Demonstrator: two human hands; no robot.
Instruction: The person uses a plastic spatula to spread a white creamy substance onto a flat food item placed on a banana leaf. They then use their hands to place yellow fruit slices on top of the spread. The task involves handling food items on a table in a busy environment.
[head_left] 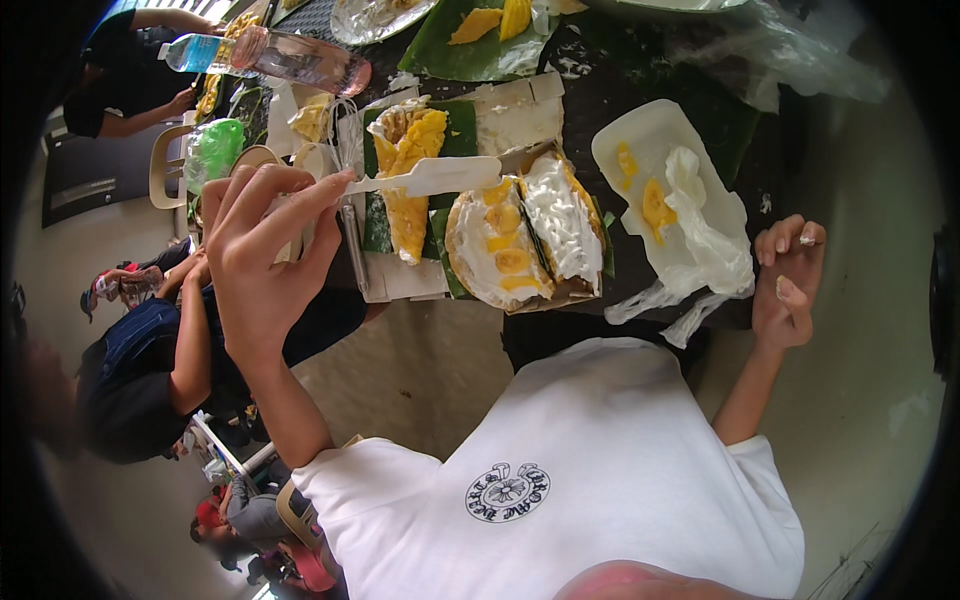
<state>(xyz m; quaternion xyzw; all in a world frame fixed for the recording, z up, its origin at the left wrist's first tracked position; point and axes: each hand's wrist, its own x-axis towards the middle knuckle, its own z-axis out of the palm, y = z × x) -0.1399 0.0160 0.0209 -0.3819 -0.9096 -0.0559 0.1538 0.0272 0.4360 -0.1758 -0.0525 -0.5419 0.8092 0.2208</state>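
My left hand (270,250) pinches the thin handle of a white plastic spatula (450,176), its flat blade reaching right over the top of a cardboard box. In the box (560,303), a round cake-like piece (475,245) carries white cream and a row of banana slices (512,261). Beside it lies a second piece spread with cream (562,220). Off to the right, my right hand (790,285) is held up with loosely bent fingers, empty, cream on its fingertips. It is nearest to a white foam container (620,150) with banana slices and a crumpled clear plastic bag (690,220).
A mango-topped roll (407,180) lies on banana leaf left of the box, near a wire whisk (347,140). Plastic bottles (310,62) lie at the far left. More banana leaf with mango pieces (478,26) is at the back. Other people (150,370) are at the left.
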